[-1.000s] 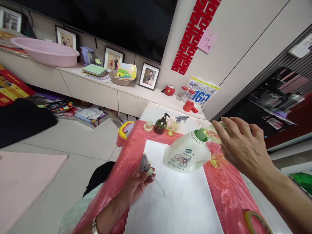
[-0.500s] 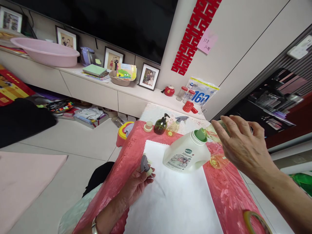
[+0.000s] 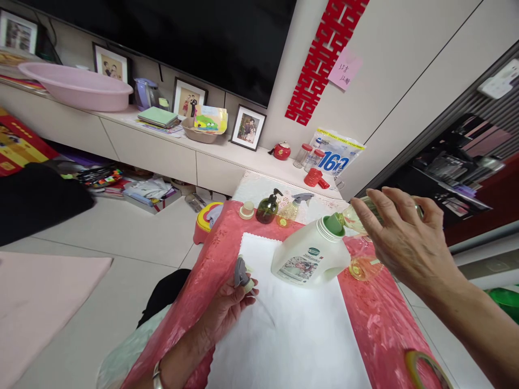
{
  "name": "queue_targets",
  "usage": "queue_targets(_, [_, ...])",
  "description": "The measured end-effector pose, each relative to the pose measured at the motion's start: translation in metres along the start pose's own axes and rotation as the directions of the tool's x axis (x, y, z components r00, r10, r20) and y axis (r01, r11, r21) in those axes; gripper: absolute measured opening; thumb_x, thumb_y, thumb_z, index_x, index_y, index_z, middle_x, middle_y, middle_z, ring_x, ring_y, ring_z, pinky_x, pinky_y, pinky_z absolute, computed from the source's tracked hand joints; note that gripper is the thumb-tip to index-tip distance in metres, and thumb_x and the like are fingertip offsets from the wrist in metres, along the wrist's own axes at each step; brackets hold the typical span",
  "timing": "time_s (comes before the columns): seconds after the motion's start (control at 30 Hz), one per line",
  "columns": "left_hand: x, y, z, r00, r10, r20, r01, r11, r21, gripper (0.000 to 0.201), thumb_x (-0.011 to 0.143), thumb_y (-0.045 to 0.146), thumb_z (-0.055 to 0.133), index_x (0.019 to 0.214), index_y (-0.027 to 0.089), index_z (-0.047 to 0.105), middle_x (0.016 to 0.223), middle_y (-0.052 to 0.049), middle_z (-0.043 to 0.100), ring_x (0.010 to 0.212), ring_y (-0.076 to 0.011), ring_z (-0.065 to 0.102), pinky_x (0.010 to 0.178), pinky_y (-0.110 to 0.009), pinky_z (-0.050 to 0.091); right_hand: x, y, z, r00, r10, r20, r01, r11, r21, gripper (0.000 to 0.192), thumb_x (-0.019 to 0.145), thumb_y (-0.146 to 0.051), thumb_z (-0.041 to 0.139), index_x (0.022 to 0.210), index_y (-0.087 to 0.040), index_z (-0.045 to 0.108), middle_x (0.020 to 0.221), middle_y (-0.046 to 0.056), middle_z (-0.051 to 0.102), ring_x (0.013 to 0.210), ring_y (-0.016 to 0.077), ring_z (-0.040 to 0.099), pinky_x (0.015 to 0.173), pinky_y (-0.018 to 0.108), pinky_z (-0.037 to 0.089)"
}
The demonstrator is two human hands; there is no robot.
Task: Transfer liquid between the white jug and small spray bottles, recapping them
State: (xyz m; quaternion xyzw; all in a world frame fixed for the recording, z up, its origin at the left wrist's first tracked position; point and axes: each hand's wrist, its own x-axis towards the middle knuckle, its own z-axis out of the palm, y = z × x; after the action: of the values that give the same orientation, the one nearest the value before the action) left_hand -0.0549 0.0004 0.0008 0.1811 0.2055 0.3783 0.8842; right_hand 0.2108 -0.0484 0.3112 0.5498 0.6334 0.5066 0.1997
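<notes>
My left hand pinches a grey spray trigger head, its thin tube pointing down over the white sheet. My right hand grips a clear bottle tipped sideways, its neck at the green spout of a large white detergent jug. The jug stands upright on the sheet with its cap off. Behind it are a dark green pump bottle, a clear spray bottle with yellow liquid, and a pale cap. Another clear container with orange-yellow liquid stands right of the jug.
A red plastic cover lies over the table, with a tape roll at the near right. Beyond stands a long cabinet bearing a pink basin, framed photos and red-lidded jars. A small yellow-and-red stool is left of the table.
My right hand and the tipped bottle have shifted very slightly, the wrist rising a little. My left hand, the spray head and the jug look unmoved.
</notes>
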Motion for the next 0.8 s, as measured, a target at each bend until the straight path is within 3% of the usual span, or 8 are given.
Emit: queue_targets(0.8, [0.0001, -0.0008, 0.0008, 1.000, 0.010, 0.022, -0.010, 1.000, 0.005, 0.035, 0.076, 0.028, 0.089, 0.107, 0.021, 0.074, 0.106, -0.006, 0.075, 0.092, -0.0176, 0.072, 0.081, -0.028, 0.054, 0.0018, 0.0017, -0.0085, 0.999, -0.027, -0.019, 0.025, 0.998, -0.060, 0.036, 0.099, -0.013, 0.054, 0.134, -0.022, 0.051, 0.140, 0.009, 0.051, 0.132, 0.0301, 0.044, 0.101, 0.048, 0.037])
